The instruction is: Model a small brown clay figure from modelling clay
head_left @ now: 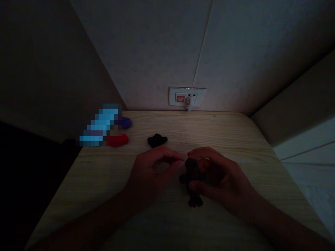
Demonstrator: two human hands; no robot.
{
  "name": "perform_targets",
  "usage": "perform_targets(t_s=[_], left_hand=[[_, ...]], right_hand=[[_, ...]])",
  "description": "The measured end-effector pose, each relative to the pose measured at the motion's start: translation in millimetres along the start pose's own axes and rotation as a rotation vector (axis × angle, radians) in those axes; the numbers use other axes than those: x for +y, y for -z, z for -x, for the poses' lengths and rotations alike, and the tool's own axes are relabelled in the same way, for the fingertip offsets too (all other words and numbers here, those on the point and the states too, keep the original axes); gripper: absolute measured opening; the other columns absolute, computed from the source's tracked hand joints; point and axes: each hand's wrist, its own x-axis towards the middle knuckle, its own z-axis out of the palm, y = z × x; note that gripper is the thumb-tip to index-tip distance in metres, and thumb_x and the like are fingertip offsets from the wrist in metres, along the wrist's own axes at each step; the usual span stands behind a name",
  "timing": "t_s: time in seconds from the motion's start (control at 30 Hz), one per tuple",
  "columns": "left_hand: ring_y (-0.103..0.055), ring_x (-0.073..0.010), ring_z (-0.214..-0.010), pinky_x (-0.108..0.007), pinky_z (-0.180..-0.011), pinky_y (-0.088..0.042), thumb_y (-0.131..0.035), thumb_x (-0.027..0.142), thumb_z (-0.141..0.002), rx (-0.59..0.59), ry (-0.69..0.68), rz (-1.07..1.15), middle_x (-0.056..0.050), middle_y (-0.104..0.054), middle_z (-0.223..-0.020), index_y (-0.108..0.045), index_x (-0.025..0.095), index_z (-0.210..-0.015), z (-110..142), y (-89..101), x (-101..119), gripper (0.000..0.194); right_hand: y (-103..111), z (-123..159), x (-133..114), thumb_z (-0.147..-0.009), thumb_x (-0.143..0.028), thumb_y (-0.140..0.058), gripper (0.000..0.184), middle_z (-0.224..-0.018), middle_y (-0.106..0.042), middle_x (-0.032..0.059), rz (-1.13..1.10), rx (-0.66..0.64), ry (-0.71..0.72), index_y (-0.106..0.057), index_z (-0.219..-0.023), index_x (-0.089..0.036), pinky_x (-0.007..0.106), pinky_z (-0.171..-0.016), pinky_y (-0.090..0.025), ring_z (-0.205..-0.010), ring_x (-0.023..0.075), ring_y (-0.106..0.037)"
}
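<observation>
A small dark brown clay figure (193, 174) stands upright over the table, with a round head, a stubby arm and two small feet. My right hand (230, 181) is closed round it, thumb across its front and fingers behind the head. Beside the head, my left hand (151, 170) pinches thumb and forefinger together; a tiny dark speck shows at the tips, too small to name. Beyond my left hand lies a black lump of clay (157, 140). The dim light hides the figure's finer details.
At the table's far left are a red lump (117, 140), a purple lump (126, 122) and a pixelated bright blue shape (101, 122). A wall socket (187, 97) with a plug in it sits behind the wooden table (230, 129). A tiny red bit (214, 116) lies near the back edge.
</observation>
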Motion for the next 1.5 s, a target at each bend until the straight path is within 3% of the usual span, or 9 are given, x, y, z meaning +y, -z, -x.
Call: perform_targets(t_s=[0.33, 0.57, 0.77, 1.13, 1.5], left_hand=[[-0.077, -0.0121, -0.074, -0.019, -0.072, -0.063, -0.075, 0.009, -0.083, -0.013, 0.001, -0.018, 0.003, -0.081, -0.08, -0.076, 0.021, -0.084, 1.1, 1.7, 1.7, 0.012], [-0.076, -0.0103, -0.075, -0.018, -0.073, -0.061, -0.076, 0.011, -0.084, -0.007, -0.001, -0.065, 0.005, -0.081, -0.08, -0.077, 0.022, -0.086, 1.8, 2.0, 0.7, 0.011], [-0.076, -0.011, -0.073, -0.019, -0.072, -0.061, -0.075, 0.011, -0.084, 0.003, -0.012, -0.09, 0.004, -0.081, -0.08, -0.077, 0.022, -0.085, 0.9, 2.4, 1.4, 0.012], [-0.076, -0.0143, -0.075, -0.024, -0.073, -0.062, -0.074, 0.013, -0.085, -0.006, 0.011, -0.082, 0.002, -0.081, -0.08, -0.077, 0.022, -0.086, 1.3, 2.3, -2.0, 0.01], [-0.075, -0.0119, -0.075, -0.021, -0.073, -0.061, -0.075, 0.012, -0.084, 0.01, 0.011, -0.067, 0.004, -0.08, -0.08, -0.077, 0.022, -0.086, 1.5, 1.9, -3.6, 0.011]], right_hand=[[-1.0, -1.6, 0.8, -0.082, -0.021, -0.087, 0.047, -0.108, -0.074, 0.0036, -0.085, 0.0, -0.043, -0.064, -0.121, -0.031, 0.029, -0.07, -0.061, -0.09, 0.019, -0.074], [-0.5, 1.7, 5.8, -0.083, -0.022, -0.087, 0.061, -0.103, -0.077, 0.0026, -0.103, 0.005, -0.04, -0.059, -0.135, -0.034, 0.034, -0.079, -0.064, -0.092, 0.0199, -0.075], [0.4, -0.6, 3.6, -0.085, -0.022, -0.084, 0.047, -0.116, -0.069, 0.0049, -0.001, 0.033, 0.033, -0.067, -0.128, -0.031, 0.032, -0.081, -0.064, -0.095, 0.0188, -0.073], [0.8, -0.5, 2.6, -0.085, -0.022, -0.083, 0.043, -0.107, -0.068, 0.0028, -0.029, 0.021, 0.018, -0.066, -0.124, -0.033, 0.031, -0.079, -0.062, -0.094, 0.0189, -0.071], [1.0, 0.3, 5.1, -0.087, -0.023, -0.083, 0.041, -0.117, -0.062, 0.0039, -0.023, 0.006, 0.055, -0.067, -0.124, -0.033, 0.032, -0.08, -0.061, -0.096, 0.019, -0.068]])
